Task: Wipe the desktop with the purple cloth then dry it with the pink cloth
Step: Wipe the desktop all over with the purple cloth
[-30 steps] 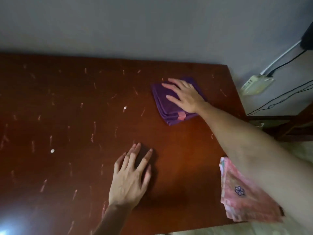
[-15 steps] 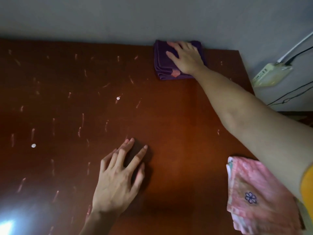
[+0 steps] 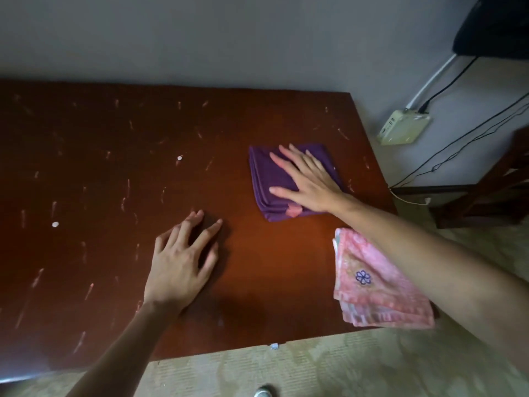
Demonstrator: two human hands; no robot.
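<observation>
Your right hand (image 3: 307, 181) lies flat, fingers straight, pressing the purple cloth (image 3: 267, 179) near the desk's (image 3: 114, 167) right edge — soft, light, folded; it should bunch, so press it mid-pad. Your left hand (image 3: 180, 265) rests open nearer you. The pink cloth (image 3: 369, 285) overhangs the desk's near right corner.

Right hand (image 3: 307, 181) presses purple cloth (image 3: 269, 179) flat on desktop (image 3: 114, 167)

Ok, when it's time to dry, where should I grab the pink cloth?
Pinch the pink cloth at its near right corner, which overhangs the desk edge. Come from the right with the right hand; the folded layers stack there, so they should lift together.
</observation>
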